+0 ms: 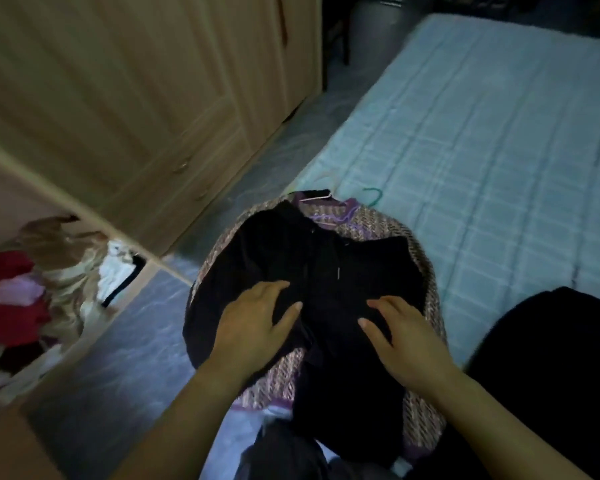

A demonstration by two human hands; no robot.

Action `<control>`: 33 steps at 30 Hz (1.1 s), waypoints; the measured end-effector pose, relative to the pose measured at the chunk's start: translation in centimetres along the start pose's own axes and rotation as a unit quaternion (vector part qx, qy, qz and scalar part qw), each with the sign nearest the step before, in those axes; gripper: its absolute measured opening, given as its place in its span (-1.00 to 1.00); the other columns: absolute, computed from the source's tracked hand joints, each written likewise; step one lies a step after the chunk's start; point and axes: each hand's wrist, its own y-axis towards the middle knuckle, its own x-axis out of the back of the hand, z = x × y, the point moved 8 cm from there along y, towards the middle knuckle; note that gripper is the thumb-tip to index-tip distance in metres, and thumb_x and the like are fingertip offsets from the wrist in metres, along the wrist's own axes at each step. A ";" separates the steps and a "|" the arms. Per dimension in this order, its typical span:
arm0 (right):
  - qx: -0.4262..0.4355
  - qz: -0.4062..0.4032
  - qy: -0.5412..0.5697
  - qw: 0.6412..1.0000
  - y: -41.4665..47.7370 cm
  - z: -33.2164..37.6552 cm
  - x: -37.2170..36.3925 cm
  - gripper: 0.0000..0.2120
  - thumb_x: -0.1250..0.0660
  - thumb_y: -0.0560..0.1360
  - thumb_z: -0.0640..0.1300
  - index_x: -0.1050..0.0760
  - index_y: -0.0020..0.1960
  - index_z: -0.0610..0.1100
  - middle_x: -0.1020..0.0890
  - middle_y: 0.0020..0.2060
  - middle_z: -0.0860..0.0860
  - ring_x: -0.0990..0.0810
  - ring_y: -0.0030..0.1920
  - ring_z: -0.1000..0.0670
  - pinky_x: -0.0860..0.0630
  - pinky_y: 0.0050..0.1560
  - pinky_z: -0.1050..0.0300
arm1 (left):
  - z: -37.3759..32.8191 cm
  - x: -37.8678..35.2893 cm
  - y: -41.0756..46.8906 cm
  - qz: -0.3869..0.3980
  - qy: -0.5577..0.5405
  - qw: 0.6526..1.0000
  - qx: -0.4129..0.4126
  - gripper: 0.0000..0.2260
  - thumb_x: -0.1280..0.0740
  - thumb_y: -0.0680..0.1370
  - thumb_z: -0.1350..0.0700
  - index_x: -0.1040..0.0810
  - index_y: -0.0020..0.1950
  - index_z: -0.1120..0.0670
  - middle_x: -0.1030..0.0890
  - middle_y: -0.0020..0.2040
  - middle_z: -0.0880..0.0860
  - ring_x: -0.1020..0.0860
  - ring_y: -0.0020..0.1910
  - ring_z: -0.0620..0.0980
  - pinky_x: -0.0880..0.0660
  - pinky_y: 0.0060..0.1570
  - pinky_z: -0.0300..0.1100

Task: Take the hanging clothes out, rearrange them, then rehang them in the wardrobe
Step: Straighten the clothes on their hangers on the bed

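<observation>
A black garment (343, 271) lies on top of a pink-and-purple knitted garment (426, 424) at the near corner of the bed. My left hand (253, 323) rests flat on the black garment's left side, fingers spread. My right hand (402, 334) presses on its right side, fingers straight. A white hanger (317, 196) and a green hanger hook (373, 195) stick out past the garments' collars. The wardrobe (136, 98) stands to the left, its open section showing a heap of red, beige and white clothes (49, 282).
The bed has a light blue checked cover (482, 133). Another dark garment (551, 375) lies on the bed at the right. A grey marbled floor (125, 358) runs between bed and wardrobe. A grey bin (374, 29) stands at the far end.
</observation>
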 end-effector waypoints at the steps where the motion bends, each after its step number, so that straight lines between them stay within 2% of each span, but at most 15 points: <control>1: -0.022 -0.004 -0.003 1.000 1.1 -0.7 -0.4 -0.49 -0.09 0.55 0.19 -0.39 0.35 -0.11 -0.44 0.27 -0.03 -0.44 0.23 -0.05 -0.41 0.18 0.10 | 0.4 0.0 3.0 0.016 0.003 1.000 -0.019 -0.41 -0.01 0.49 -0.32 -0.42 0.34 0.00 -0.52 0.25 0.00 -0.50 0.18 0.03 -0.47 0.13 0.00; 5: -0.108 0.000 -0.007 0.994 5.9 -2.9 -0.7 -0.51 -0.11 0.56 0.15 -0.35 0.38 -0.09 -0.42 0.30 -0.02 -0.42 0.26 -0.05 -0.40 0.19 0.10 | 1.0 -0.8 14.0 0.092 0.015 0.992 -0.086 -0.57 -0.15 0.57 -0.19 -0.41 0.35 0.00 -0.50 0.27 0.01 -0.48 0.21 0.03 -0.44 0.16 0.01; 12: -0.152 0.009 0.013 0.988 18.8 -5.7 -3.4 -0.55 -0.15 0.57 0.12 -0.35 0.37 -0.09 -0.44 0.27 -0.03 -0.40 0.26 -0.06 -0.40 0.23 0.03 | 3.0 -6.4 28.6 0.190 0.107 0.958 -0.188 -0.62 -0.16 0.58 -0.13 -0.41 0.32 0.02 -0.49 0.23 0.05 -0.46 0.18 0.08 -0.45 0.09 0.00; 20: -0.233 0.012 -0.041 0.972 27.1 -14.0 -7.4 -0.60 -0.23 0.54 0.08 -0.41 0.28 -0.11 -0.46 0.18 -0.10 -0.39 0.23 -0.16 -0.42 0.16 -0.05 | 5.9 -14.7 36.7 0.219 0.190 0.929 -0.230 -0.59 -0.16 0.58 -0.10 -0.33 0.37 0.04 -0.44 0.28 0.05 -0.42 0.24 0.10 -0.38 0.10 0.02; 24: -0.275 0.075 -0.113 0.952 27.0 -16.9 -9.0 -0.56 -0.16 0.55 0.15 -0.34 0.36 0.00 -0.35 0.33 0.00 -0.21 0.39 -0.05 -0.10 0.34 -0.27 | 7.6 -16.6 37.5 0.220 0.222 0.925 -0.215 -0.60 -0.13 0.60 -0.11 -0.34 0.39 0.02 -0.44 0.28 0.05 -0.39 0.26 0.08 -0.28 0.19 0.00; 25: -0.279 0.088 -0.107 0.950 26.8 -17.3 -9.2 -0.57 -0.17 0.55 0.16 -0.34 0.36 0.02 -0.34 0.33 0.00 -0.19 0.40 -0.05 -0.09 0.34 -0.31 | 7.8 -16.7 37.6 0.213 0.216 0.928 -0.218 -0.62 -0.14 0.59 -0.12 -0.38 0.35 0.02 -0.46 0.24 0.05 -0.40 0.24 0.09 -0.28 0.17 0.00; 27: -0.274 0.090 -0.078 0.954 26.5 -17.6 -9.1 -0.62 -0.20 0.54 0.15 -0.40 0.29 0.02 -0.39 0.24 -0.04 -0.26 0.34 -0.08 -0.21 0.31 -0.25 | 7.9 -16.3 37.7 0.198 0.185 0.936 -0.225 -0.65 -0.20 0.57 -0.12 -0.47 0.24 0.07 -0.52 0.13 0.08 -0.46 0.13 0.13 -0.32 0.08 -0.01; 29: -0.240 0.059 -0.045 0.968 26.3 -17.3 -8.3 -0.70 -0.24 0.53 0.12 -0.50 0.17 -0.01 -0.48 0.08 -0.07 -0.38 0.20 -0.13 -0.36 0.19 -0.08 | 7.9 -15.6 37.7 0.182 0.151 0.943 -0.236 -0.67 -0.22 0.56 -0.12 -0.53 0.12 0.10 -0.54 0.01 0.10 -0.48 0.02 0.17 -0.34 -0.03 -0.02; 31: -0.198 0.015 0.013 0.980 25.6 -16.4 -7.4 -0.76 -0.27 0.51 0.08 -0.57 0.03 -0.06 -0.55 -0.09 -0.09 -0.48 0.03 -0.16 -0.41 0.01 0.01 | 7.6 -14.7 37.2 0.173 0.125 0.946 -0.246 -0.61 -0.12 0.54 -0.18 -0.54 0.03 0.10 -0.53 -0.06 0.09 -0.49 -0.07 0.15 -0.33 -0.09 -0.03; 33: -0.168 -0.028 0.068 0.983 24.2 -15.2 -6.2 -0.76 -0.27 0.47 0.07 -0.59 -0.07 -0.08 -0.59 -0.20 -0.05 -0.54 -0.11 -0.13 -0.44 -0.08 0.00 | 7.1 -13.5 36.3 0.158 0.111 0.946 -0.261 -0.56 -0.01 0.51 -0.20 -0.54 -0.03 0.06 -0.53 -0.11 0.03 -0.50 -0.14 0.11 -0.31 -0.12 -0.06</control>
